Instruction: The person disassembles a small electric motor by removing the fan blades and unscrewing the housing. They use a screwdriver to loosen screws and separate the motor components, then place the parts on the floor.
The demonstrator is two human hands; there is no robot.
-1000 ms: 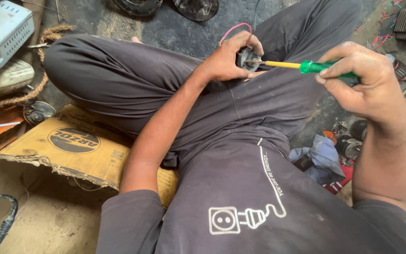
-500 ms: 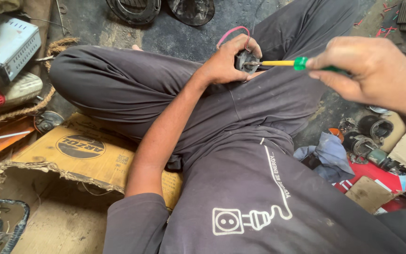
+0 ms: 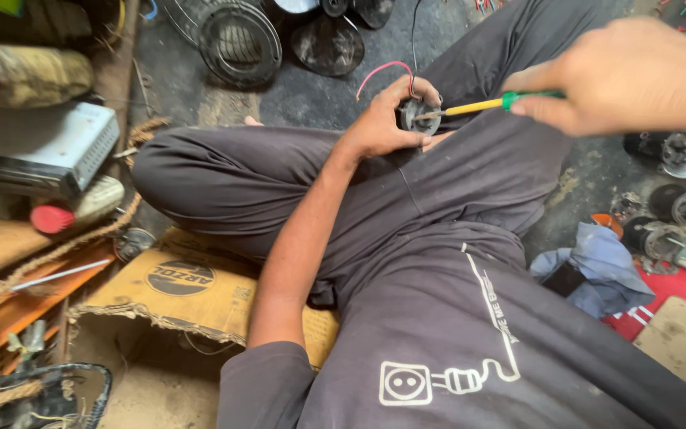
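My left hand grips a small round dark electrical part with a red wire and a dark wire coming out of its top, held above my crossed legs. My right hand holds a screwdriver with a green handle and a yellow shaft. Its metal tip touches the front of the round part. I sit cross-legged on a piece of brown cardboard, in dark trousers and a dark shirt.
A grey metal box and a long cloth-wrapped roll lie at the left. Wire fan guards rest on the floor ahead. Small motors, a blue cloth and a red sheet lie at the right.
The view has shifted, so my hands now sit higher in the frame. My right hand has risen a little, and the screwdriver tip stays at the round part.
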